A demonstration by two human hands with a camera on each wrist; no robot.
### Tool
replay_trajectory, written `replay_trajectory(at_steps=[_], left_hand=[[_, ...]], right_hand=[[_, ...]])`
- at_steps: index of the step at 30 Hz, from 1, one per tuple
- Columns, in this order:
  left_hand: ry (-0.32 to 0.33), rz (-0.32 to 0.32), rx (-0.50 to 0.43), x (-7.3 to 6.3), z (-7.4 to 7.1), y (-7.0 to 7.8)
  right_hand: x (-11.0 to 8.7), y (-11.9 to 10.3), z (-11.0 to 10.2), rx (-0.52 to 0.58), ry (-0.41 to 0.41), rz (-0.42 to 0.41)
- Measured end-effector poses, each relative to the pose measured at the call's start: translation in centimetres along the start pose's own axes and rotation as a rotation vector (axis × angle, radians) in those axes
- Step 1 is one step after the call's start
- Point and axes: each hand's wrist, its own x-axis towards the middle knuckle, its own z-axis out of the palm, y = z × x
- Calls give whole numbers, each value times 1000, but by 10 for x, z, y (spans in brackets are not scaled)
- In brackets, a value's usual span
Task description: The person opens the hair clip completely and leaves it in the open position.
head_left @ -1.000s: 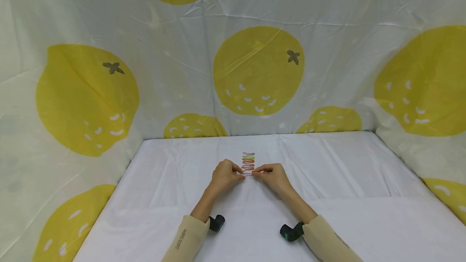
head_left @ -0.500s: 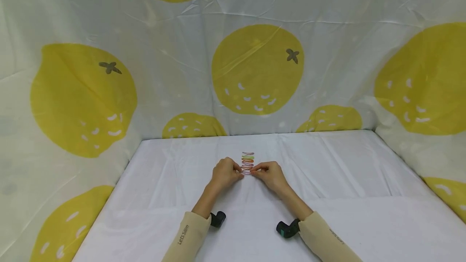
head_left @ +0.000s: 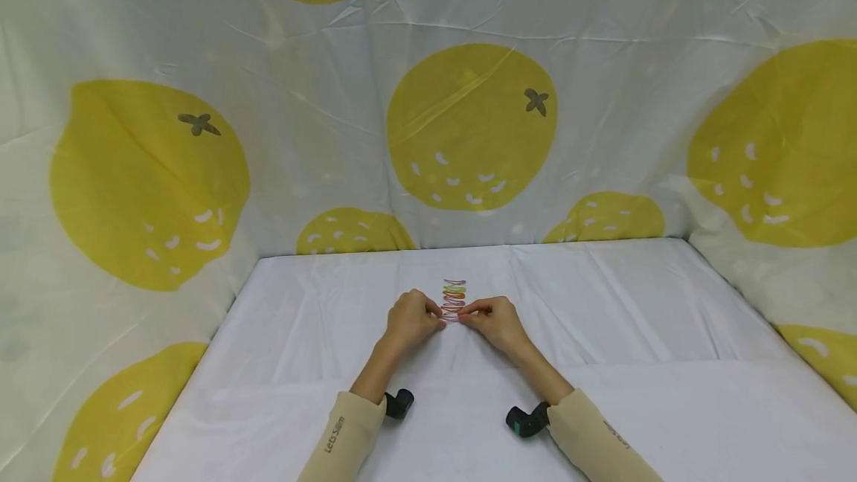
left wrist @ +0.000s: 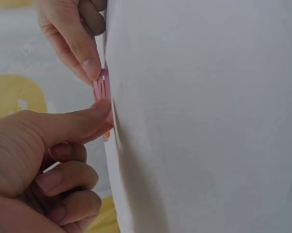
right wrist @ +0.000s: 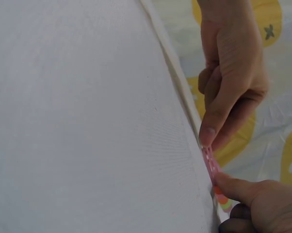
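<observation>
My left hand [head_left: 411, 316] and right hand [head_left: 497, 318] meet at a pink hair clip [left wrist: 103, 83] at the near end of a column of coloured clips [head_left: 454, 294] on the white cloth. Each hand pinches one end of the pink clip between thumb and index finger. In the left wrist view, my left thumb [left wrist: 100, 110] covers part of it, while the right fingertips sit at the opposite end. Orange and green clips [right wrist: 224, 200] show past my right thumb in the right wrist view. The far clips in the column lie crosswise, one behind another.
A white cloth [head_left: 602, 318] with creases covers the table. A lemon-print curtain [head_left: 321, 117] rises behind and at both sides. Black wrist cameras [head_left: 527, 421] stick out inward from both beige sleeves [head_left: 341, 434].
Both hands have shifted slightly away from me, bringing the pink clip closer to the column. Over the last half second they have stayed almost still. The head view has shifted a little.
</observation>
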Motion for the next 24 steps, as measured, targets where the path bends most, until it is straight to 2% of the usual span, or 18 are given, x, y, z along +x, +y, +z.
replay_trajectory(at_steps=[9,20,24], left_hand=[[-3,5,-25,-1,-1,-4],[-12,4,-9,-1,0,-4],[0,23,-13,-2,0,-3]], right_hand=[[0,2,0,-17,-3,2],[0,3,-1,-10,0,9],[0,4,-1,-7,2,13]])
